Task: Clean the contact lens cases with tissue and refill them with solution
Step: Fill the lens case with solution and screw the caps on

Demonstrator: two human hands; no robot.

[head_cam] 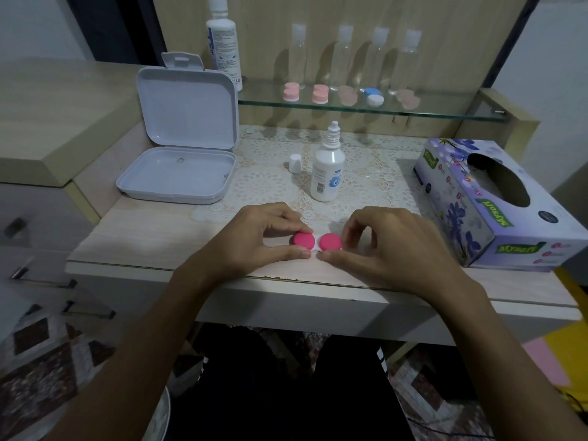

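A contact lens case with two bright pink caps lies near the table's front edge. My left hand (265,235) pinches the left cap (304,240) between thumb and fingers. My right hand (391,241) pinches the right cap (330,242) the same way. Both caps sit on the white case body. Behind the hands stands a small white solution bottle (327,171), uncapped, with its white cap (295,162) beside it on the left. A purple tissue box (496,202) rests at the right.
An open white plastic box (181,167) sits at the back left. A glass shelf (366,105) carries several lens cases, pink and blue-white, plus clear bottles and a tall white bottle (222,43). A lace mat covers the table's middle.
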